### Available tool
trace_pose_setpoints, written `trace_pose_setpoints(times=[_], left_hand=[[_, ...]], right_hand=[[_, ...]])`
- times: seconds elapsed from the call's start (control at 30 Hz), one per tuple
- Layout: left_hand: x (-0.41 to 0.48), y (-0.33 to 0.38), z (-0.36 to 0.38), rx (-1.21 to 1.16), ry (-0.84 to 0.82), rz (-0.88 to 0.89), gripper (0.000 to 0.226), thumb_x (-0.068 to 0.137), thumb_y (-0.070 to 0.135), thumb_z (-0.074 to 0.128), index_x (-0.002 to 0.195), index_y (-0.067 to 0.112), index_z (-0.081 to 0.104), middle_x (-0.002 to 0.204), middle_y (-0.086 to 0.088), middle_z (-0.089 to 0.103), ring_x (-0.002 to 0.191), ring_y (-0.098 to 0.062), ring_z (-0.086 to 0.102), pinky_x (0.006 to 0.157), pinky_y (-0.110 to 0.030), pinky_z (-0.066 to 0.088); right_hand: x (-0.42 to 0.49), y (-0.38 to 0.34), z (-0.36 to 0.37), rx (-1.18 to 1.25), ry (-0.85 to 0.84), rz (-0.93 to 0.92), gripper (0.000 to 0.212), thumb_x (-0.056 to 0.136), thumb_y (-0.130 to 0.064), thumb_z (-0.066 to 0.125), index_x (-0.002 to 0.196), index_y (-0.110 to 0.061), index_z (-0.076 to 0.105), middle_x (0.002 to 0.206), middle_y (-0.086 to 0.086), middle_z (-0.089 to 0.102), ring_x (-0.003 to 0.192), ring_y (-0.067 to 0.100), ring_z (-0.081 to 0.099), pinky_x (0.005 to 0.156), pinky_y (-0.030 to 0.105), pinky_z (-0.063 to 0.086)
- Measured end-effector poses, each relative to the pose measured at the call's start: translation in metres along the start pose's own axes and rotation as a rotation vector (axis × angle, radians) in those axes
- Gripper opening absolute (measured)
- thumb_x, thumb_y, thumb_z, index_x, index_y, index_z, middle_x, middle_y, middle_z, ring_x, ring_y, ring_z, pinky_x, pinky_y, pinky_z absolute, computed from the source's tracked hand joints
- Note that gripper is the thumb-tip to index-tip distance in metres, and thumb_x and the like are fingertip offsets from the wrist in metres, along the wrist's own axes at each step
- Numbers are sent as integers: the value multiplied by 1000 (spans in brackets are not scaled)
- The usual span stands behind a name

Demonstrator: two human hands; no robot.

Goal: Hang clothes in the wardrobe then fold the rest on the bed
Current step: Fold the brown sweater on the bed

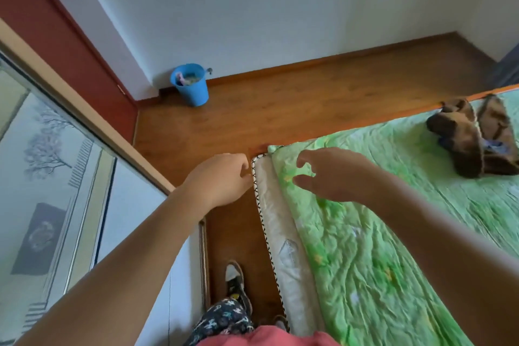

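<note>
Both my hands are stretched out in front of me and hold nothing. My left hand (222, 178) hovers over the floor at the bed's corner with its fingers loosely curled. My right hand (328, 174) hangs above the green bedspread (393, 233) with fingers spread and relaxed. A crumpled brown garment (471, 137) lies on the far right of the bed, well beyond my right hand. The wardrobe (56, 177) with its patterned sliding doors stands on my left.
A blue bucket (191, 84) stands on the wooden floor by the far wall. A narrow strip of floor runs between wardrobe and bed, where my feet (236, 284) stand. The white mattress edge (280, 233) shows beside the bedspread.
</note>
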State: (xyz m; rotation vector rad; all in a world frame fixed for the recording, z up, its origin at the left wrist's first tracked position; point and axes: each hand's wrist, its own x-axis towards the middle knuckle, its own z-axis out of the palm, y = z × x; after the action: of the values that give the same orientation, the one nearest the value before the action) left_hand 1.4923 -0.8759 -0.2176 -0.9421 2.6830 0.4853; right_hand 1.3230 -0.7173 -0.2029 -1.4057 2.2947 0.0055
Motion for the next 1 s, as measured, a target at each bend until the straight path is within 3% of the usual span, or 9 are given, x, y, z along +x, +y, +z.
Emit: trace_pose_setpoints(times=[0.2, 0.5, 0.7, 1.0], left_hand=[[112, 15, -17, 109, -64, 177, 21, 95, 39, 48, 106, 25, 59, 102, 5, 60, 92, -20, 57, 82, -42, 52], [281, -13, -70, 201, -170, 381, 27, 95, 39, 49, 115, 24, 59, 108, 2, 57, 101, -23, 56, 81, -36, 46], [353, -42, -115, 199, -163, 383, 31, 95, 42, 47, 120, 28, 58, 110, 6, 56, 103, -20, 55, 86, -37, 49], [446, -91, -151, 140, -106, 371, 36, 98, 47, 47, 131, 34, 54, 121, 10, 56, 103, -13, 57, 86, -39, 56]], right_hand=[[42, 38, -16, 71, 38, 205, 44, 97, -59, 52, 131, -33, 55, 121, -6, 66, 111, 22, 62, 90, 37, 52], [179, 46, -56, 152, 79, 431, 41, 96, -60, 52, 129, -36, 56, 119, -6, 67, 109, 22, 64, 82, 34, 51], [250, 41, -93, 200, 85, 460, 34, 93, -54, 54, 120, -35, 59, 116, -1, 68, 106, 26, 65, 84, 37, 54], [367, 46, -131, 227, 22, 406, 44, 94, -56, 54, 131, -34, 55, 122, -2, 65, 111, 24, 61, 93, 42, 53]])
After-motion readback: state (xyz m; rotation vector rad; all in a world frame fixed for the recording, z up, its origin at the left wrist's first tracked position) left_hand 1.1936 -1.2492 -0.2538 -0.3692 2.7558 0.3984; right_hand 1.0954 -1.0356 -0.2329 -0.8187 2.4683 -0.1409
